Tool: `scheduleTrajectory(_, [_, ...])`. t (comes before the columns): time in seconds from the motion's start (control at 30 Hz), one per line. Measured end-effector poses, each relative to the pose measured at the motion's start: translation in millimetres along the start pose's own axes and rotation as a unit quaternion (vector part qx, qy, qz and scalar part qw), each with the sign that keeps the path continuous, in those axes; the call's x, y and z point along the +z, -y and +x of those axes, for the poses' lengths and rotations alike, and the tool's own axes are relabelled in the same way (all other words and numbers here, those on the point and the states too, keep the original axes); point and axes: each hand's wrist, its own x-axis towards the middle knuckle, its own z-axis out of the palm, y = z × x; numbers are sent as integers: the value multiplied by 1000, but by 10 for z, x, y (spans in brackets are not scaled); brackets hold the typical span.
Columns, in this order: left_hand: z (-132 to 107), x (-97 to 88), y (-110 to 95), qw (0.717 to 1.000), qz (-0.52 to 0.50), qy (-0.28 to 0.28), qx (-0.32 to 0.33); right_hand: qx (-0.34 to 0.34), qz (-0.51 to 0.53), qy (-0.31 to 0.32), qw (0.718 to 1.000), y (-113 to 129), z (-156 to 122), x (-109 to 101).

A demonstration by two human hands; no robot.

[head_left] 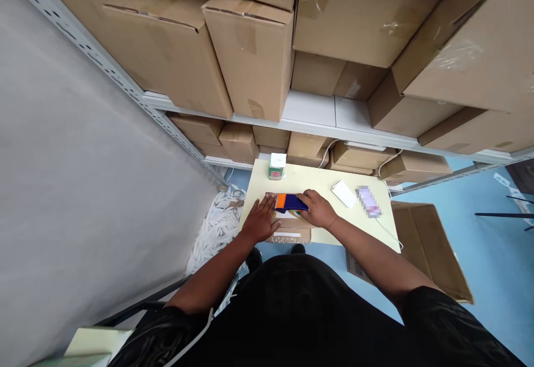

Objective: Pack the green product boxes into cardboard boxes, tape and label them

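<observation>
A flat dark blue item with an orange band (293,202) lies on top of a small cardboard box (292,222) at the table's front edge. I cannot make out its exact kind. Fingers stretched out, my left hand (261,221) lies against the box's left side, its fingertips beside the orange end of the item. My right hand (316,209) is closed on the right end of the item, low over the box. Part of a colourful print shows on the box below the item.
On the pale yellow table (258,180) stand a small green and white box (277,167), a white packet (344,193) and a phone with a cable (369,201). Shelves of cardboard boxes (250,55) rise behind. White scraps (212,228) pile at left; an open carton (431,247) sits right.
</observation>
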Motion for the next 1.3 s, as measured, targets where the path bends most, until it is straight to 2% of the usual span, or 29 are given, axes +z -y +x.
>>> scheduleTrajectory(0.1, [7, -6, 37, 1000, 12, 4, 3, 2, -13, 25, 1000, -181, -60, -228])
scheduleTrajectory(0.17, [7, 2, 54, 1000, 18, 3, 6, -1, -22, 36, 999, -394, -210, -434])
scheduleTrajectory(0.27, [7, 27, 68, 1000, 26, 4, 10, -11, -49, 50, 997, -828, -612, -728])
scheduleTrajectory(0.37, [12, 52, 71, 999, 32, 5, 11, 21, -77, 56, 995, -1263, -1071, -845])
scheduleTrajectory(0.47, [21, 73, 68, 999, 34, 5, 10, 42, -75, 86, 993, -1519, -1320, -679])
scheduleTrajectory(0.63, [26, 125, 69, 999, 38, 2, 9, 96, -4, 125, 987, -1540, -1177, 0])
scheduleTrajectory(0.73, [32, 146, 68, 999, 38, -1, 5, 158, 86, 107, 978, -1526, -1166, 389])
scheduleTrajectory(0.87, [38, 142, 73, 1000, 17, -2, -1, 274, 187, 62, 941, -1556, -1446, 722])
scheduleTrajectory(1.0, [-18, 167, 65, 998, -57, -10, 0, 403, 167, 42, 899, -1594, -1677, 868])
scheduleTrajectory(1.07, [-58, 205, 47, 991, -121, -54, -34, 437, 135, 37, 889, -1624, -1684, 888])
scheduleTrajectory(1.1, [-70, 226, 39, 981, -160, -85, -71, 449, 116, 35, 886, -1639, -1666, 886])
scheduleTrajectory(1.2, [-39, 257, 58, 920, -279, -149, -232, 478, 52, 39, 876, -1653, -1570, 825])
scheduleTrajectory(1.27, [34, 232, 115, 878, -342, -130, -309, 491, 24, 23, 870, -1590, -1488, 752])
scheduleTrajectory(1.3, [77, 208, 150, 866, -366, -106, -324, 485, 25, -1, 874, -1525, -1438, 713])
